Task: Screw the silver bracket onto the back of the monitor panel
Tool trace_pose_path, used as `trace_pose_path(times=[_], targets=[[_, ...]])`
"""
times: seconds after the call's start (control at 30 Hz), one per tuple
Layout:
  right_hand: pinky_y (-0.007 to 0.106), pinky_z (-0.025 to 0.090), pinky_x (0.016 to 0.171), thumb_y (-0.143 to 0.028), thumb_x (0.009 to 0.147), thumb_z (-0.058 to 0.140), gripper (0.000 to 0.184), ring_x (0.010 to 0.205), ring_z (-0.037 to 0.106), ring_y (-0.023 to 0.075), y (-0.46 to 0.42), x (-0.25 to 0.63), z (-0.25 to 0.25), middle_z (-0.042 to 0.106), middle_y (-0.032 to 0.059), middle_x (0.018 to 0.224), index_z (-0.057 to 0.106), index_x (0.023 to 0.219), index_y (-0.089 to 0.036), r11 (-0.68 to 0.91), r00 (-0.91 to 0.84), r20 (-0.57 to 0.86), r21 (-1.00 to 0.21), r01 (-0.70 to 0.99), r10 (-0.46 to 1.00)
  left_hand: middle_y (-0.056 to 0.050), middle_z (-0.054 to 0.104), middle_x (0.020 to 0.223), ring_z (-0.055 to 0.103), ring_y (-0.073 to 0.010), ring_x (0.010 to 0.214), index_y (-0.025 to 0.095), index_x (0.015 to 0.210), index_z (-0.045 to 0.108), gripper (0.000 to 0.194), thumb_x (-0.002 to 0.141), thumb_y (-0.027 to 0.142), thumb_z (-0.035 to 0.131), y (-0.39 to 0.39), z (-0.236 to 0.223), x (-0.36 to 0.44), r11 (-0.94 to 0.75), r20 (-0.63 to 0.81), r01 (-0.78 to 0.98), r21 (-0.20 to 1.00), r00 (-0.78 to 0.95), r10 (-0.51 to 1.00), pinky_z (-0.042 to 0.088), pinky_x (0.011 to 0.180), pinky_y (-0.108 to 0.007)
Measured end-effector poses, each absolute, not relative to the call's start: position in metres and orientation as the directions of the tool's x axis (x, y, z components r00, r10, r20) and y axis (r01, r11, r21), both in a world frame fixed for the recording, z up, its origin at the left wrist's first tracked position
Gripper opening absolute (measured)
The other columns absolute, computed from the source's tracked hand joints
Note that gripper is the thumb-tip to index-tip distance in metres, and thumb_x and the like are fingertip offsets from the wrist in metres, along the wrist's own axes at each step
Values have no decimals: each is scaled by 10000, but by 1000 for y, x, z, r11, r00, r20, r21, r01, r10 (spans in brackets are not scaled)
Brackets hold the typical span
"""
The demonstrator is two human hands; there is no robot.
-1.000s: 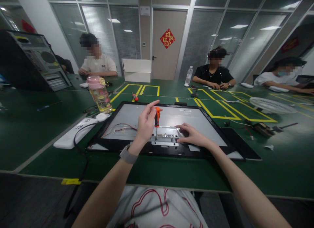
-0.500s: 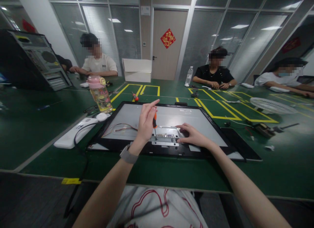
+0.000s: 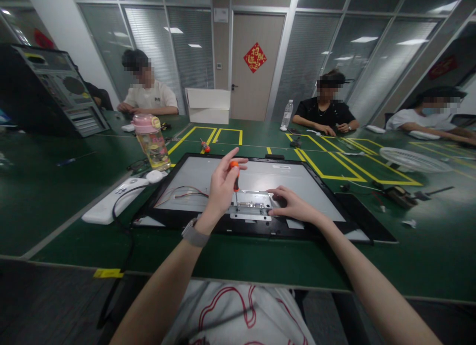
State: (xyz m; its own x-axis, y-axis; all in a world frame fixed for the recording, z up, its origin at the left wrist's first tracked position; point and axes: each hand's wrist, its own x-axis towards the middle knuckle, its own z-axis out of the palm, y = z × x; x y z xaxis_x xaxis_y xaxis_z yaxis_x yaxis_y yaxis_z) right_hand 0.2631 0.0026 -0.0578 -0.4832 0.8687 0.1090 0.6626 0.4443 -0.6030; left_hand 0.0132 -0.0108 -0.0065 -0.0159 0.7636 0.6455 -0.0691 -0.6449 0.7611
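Observation:
An orange and black screwdriver stands nearly upright, its handle held between the thumb and fingers of my left hand. Its shaft meets the left end of a silver metal bracket with a row of connectors. My right hand grips the right end of that bracket, thumb and fingers at its edges. Below both hands, a flat display panel with a grey back and black frame lies on the table. Thin wires run across the panel, left of my left hand.
On the left are a white power strip, a pink-lidded bottle and a computer case. A black slab and a white fan grille lie to the right. Several people sit across the green table.
The fingers of my left hand shift around the screwdriver handle, closing in and then spreading again, and the handle's tilt changes slightly. My right hand stays on the bracket.

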Motion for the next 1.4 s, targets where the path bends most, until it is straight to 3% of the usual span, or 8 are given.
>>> trace_pose_path(times=[0.13, 0.3, 0.47, 0.63, 0.8, 0.97, 1.1, 1.4], targets=[[420, 475, 895, -473, 734, 751, 620, 967, 563, 267, 3, 263, -58, 547, 85, 1036, 592, 1269, -203, 451, -483, 121, -604, 657, 867, -54, 694, 1011, 627, -178, 942, 229, 1131, 669, 294, 847, 294, 630, -13, -4, 14, -666, 671, 96, 739, -30, 741, 481, 882, -338], [420, 478, 890, -474, 732, 757, 617, 960, 567, 265, 4, 263, -59, 557, 85, 1049, 595, 1268, -215, 456, -486, 126, -602, 656, 865, -48, 697, 965, 617, -169, 904, 225, 1142, 666, 328, 954, 239, 397, -15, -3, 13, -652, 653, 47, 757, -8, 758, 480, 872, -347], [423, 482, 895, -468, 735, 760, 618, 968, 563, 262, 5, 264, -60, 554, 86, 1064, 588, 1275, -220, 454, -488, 121, -604, 655, 864, -28, 597, 905, 555, -154, 823, 243, 1034, 710, 207, 841, 269, 639, -14, -3, 13, -690, 714, 200, 696, -93, 693, 470, 828, -321], [419, 484, 899, -497, 725, 761, 633, 978, 568, 265, 4, 264, -60, 549, 85, 1062, 597, 1270, -219, 456, -491, 125, -612, 646, 862, -49, 662, 990, 603, -169, 924, 242, 1166, 651, 338, 956, 234, 386, -13, -3, 12, -671, 675, 80, 737, -55, 736, 479, 857, -343], [420, 481, 907, -476, 733, 758, 620, 983, 568, 263, 3, 263, -58, 553, 85, 1069, 591, 1273, -220, 448, -485, 117, -611, 653, 866, -49, 640, 1006, 592, -166, 904, 223, 1056, 690, 242, 820, 267, 662, -12, -3, 14, -672, 697, 195, 715, -114, 708, 486, 855, -327], [427, 474, 915, -481, 739, 751, 618, 996, 565, 272, 2, 263, -57, 556, 89, 1079, 589, 1276, -220, 446, -487, 107, -604, 661, 867, -53, 671, 1002, 607, -169, 983, 231, 1139, 659, 305, 951, 229, 418, -12, -3, 13, -644, 647, 73, 762, -45, 761, 475, 908, -348], [427, 472, 917, -474, 740, 753, 610, 997, 564, 269, 2, 263, -57, 552, 84, 1074, 590, 1273, -226, 446, -483, 113, -606, 658, 868, -45, 641, 1014, 591, -165, 912, 240, 1091, 684, 245, 857, 268, 616, -13, -4, 13, -652, 671, 177, 738, -84, 737, 481, 859, -320], [427, 468, 934, -472, 725, 762, 637, 1006, 569, 272, 3, 264, -59, 544, 92, 1086, 587, 1275, -201, 432, -477, 102, -615, 660, 873, -36, 677, 927, 605, -166, 845, 226, 1114, 659, 259, 886, 244, 537, -10, -5, 12, -604, 616, 126, 787, -101, 781, 483, 804, -311]])
